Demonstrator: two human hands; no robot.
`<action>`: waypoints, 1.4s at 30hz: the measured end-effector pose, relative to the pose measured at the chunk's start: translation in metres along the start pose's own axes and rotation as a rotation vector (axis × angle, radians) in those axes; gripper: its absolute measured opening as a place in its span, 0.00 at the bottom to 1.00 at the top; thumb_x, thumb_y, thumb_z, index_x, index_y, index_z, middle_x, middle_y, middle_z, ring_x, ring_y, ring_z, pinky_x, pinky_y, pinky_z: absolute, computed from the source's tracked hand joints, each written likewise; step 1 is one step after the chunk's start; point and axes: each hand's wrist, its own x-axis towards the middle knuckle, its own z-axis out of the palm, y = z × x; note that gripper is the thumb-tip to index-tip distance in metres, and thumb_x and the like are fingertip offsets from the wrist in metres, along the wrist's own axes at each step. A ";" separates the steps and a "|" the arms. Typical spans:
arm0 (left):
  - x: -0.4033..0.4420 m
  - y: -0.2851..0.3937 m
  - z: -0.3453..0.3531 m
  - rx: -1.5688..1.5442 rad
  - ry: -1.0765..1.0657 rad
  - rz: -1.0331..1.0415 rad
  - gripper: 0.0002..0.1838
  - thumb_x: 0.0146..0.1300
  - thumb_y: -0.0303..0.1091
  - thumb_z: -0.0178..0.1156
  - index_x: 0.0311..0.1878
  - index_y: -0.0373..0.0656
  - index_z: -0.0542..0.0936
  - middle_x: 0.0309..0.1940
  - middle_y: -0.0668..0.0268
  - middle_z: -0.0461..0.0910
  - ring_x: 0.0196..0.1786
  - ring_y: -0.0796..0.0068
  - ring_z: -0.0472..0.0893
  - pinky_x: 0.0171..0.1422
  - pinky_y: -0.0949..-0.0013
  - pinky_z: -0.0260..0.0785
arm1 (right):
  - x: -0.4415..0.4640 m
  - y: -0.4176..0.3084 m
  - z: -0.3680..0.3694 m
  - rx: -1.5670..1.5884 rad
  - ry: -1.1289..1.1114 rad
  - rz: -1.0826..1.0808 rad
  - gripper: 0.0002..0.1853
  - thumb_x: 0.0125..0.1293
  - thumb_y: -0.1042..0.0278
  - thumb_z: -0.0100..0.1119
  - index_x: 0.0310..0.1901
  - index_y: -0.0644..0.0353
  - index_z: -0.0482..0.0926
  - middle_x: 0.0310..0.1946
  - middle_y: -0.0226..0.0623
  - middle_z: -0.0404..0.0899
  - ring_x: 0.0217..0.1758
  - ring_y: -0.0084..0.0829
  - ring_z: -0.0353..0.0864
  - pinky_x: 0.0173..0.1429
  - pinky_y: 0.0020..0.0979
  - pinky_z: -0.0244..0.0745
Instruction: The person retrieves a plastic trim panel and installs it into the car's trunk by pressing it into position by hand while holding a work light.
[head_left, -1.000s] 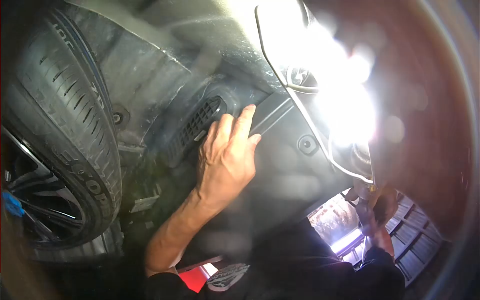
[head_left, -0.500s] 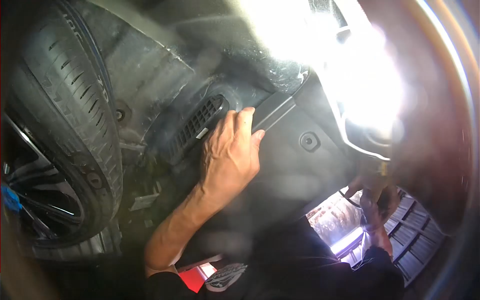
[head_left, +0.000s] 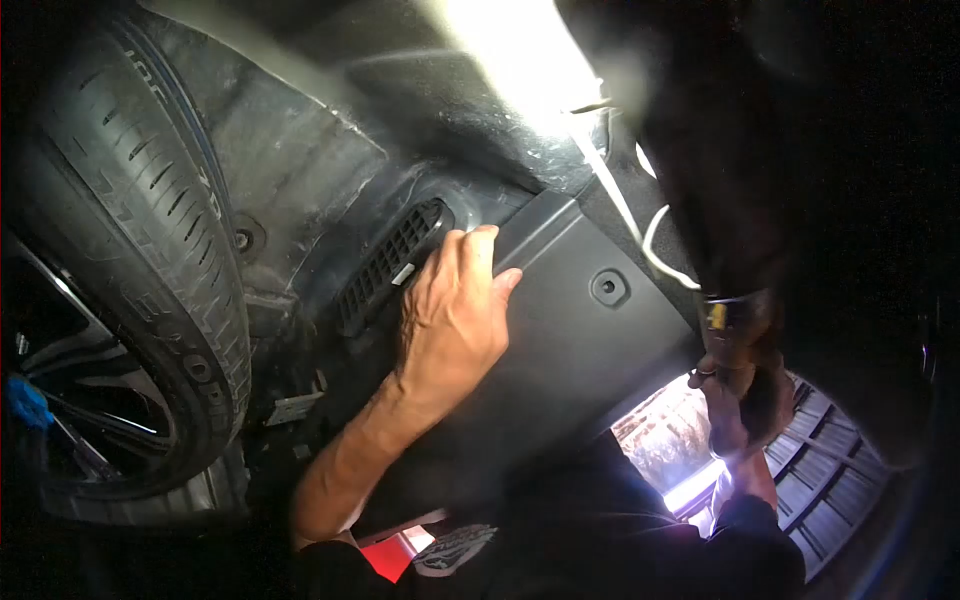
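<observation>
Fingers (head_left: 482, 240) of the left hand (head_left: 450, 325) are half bent and close together, with the thumb standing apart from them. They lie against the black panel (head_left: 580, 335), by its raised edge and beside the vent (head_left: 395, 255); the tips are bent partly out of sight, so I cannot tell whether they grip the panel or only rest on it. The back of this hand faces the camera.

The right hand (head_left: 740, 400), mostly in shadow, is closed around the lower end of a dark lamp (head_left: 735, 230). A pale wire (head_left: 612, 195) runs close along the lamp, curving near the grip. Strong light falls on the grey surface (head_left: 500, 85) at the top, washing part of it out to white.

Below that glare sits the panel, in the middle of the view, dark and smooth with a round fastener (head_left: 609, 288) set in its face. On the left stands a tyre (head_left: 160, 240) on a spoked wheel (head_left: 100, 395), with something blue (head_left: 28, 402) at the hub side.

Low on the right, past the panel's corner, the room shows: a bright opening (head_left: 665, 435) and ribbed sheeting (head_left: 830, 475). Something red (head_left: 388, 562) shows at the bottom beside a printed dark shirt (head_left: 455, 552).
</observation>
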 end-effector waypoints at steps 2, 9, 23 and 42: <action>0.000 0.001 -0.003 -0.027 0.018 0.009 0.21 0.67 0.28 0.66 0.60 0.32 0.74 0.48 0.43 0.80 0.50 0.39 0.82 0.55 0.50 0.75 | 0.002 0.000 -0.001 0.005 -0.002 -0.001 0.41 0.62 0.52 0.70 0.67 0.78 0.71 0.44 0.49 0.85 0.32 0.26 0.81 0.53 0.36 0.83; 0.005 0.002 -0.009 -0.090 0.028 -0.030 0.22 0.65 0.28 0.69 0.59 0.33 0.75 0.49 0.41 0.82 0.52 0.38 0.83 0.58 0.51 0.76 | 0.003 0.000 -0.003 0.025 -0.006 0.002 0.42 0.63 0.50 0.70 0.67 0.79 0.70 0.43 0.50 0.85 0.30 0.25 0.81 0.52 0.36 0.83; 0.005 0.041 -0.025 -0.262 -0.194 -0.067 0.24 0.65 0.34 0.71 0.57 0.33 0.72 0.42 0.44 0.82 0.44 0.45 0.85 0.60 0.52 0.75 | -0.008 -0.023 -0.017 0.130 -0.081 -0.063 0.44 0.63 0.46 0.69 0.66 0.80 0.70 0.41 0.51 0.85 0.26 0.25 0.81 0.52 0.37 0.84; 0.017 0.013 -0.102 -0.319 -0.053 -0.130 0.17 0.71 0.34 0.69 0.54 0.38 0.75 0.41 0.64 0.82 0.45 0.78 0.79 0.51 0.69 0.73 | -0.013 -0.020 -0.018 -0.067 0.072 -0.082 0.33 0.67 0.47 0.66 0.59 0.73 0.78 0.37 0.42 0.86 0.30 0.24 0.80 0.34 0.24 0.71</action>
